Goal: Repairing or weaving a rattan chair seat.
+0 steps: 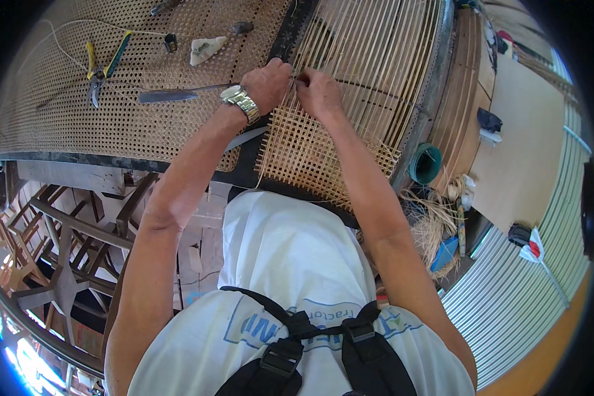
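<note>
head view: both hands [294, 89] pinch cane strands [369, 59]; green cup [425, 164] nearby.

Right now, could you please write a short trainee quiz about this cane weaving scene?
1. True or false: the left hand wears a metal wristwatch.
2. Where are the pliers? A) on the finished cane panel B) in the right hand C) on the floor
3. What do both hands touch?

Key: 1 true. 2 A. 3 The cane strands at the edge of the half-woven panel.

Bright, even daylight (fisheye-warped, dark corners)
</note>
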Available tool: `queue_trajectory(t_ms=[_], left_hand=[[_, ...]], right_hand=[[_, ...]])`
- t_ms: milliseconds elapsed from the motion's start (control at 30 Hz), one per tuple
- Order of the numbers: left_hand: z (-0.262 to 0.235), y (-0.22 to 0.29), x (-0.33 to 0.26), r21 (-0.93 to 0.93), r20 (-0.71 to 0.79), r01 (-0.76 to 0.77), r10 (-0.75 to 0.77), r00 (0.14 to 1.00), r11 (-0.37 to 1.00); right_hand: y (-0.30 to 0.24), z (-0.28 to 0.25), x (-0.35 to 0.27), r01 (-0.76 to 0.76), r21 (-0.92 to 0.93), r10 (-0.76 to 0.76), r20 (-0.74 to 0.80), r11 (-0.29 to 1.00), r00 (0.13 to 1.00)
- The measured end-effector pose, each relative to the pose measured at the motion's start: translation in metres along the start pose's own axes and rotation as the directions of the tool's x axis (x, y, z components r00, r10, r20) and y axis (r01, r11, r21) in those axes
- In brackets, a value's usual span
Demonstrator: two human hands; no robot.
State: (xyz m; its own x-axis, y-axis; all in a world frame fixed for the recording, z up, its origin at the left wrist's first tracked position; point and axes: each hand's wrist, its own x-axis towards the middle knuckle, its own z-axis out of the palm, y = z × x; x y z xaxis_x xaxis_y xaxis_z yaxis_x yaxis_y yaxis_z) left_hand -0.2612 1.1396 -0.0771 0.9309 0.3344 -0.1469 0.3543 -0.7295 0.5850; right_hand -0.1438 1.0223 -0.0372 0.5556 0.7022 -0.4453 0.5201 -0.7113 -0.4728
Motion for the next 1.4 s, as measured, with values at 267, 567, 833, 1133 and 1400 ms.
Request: queue_trajectory(t_ms=[267, 567, 833, 1133, 1400], left_hand=[[-0.001, -0.008, 0.001, -0.052, 0.016, -0.033, 0.034, 0.999, 0.998], [-0.021, 0.006, 0.02, -0.2, 0.063, 0.192, -0.183, 0.981, 0.961], [-0.025, 0.004, 0.027, -0.034, 0.155, 0.151, -0.144, 0.977, 0.988], [-0.022, -0.007, 0.015, -0.084, 0.074, 0.176, -0.171, 0.983, 0.981], [-0.05, -0.023, 0.027, -0.103, 0.286, 0.242, -0.204, 0.936, 0.965]], right_hand=[[-0.001, 0.001, 0.005, -0.026, 0.008, 0.026, 0.056, 1.0, 0.998], [-0.008, 0.01, -0.039, 0.005, -0.053, -0.008, -0.056, 0.999, 0.998], [-0.058, -0.065, -0.189, 0.699, -0.053, -0.701, -0.023, 0.713, 0.713], [0.181, -0.192, -0.052, -0.031, 0.029, 0.04, -0.355, 0.999, 0.934], [0.226, -0.185, -0.063, -0.179, 0.177, 0.198, -0.094, 0.968, 0.976]])
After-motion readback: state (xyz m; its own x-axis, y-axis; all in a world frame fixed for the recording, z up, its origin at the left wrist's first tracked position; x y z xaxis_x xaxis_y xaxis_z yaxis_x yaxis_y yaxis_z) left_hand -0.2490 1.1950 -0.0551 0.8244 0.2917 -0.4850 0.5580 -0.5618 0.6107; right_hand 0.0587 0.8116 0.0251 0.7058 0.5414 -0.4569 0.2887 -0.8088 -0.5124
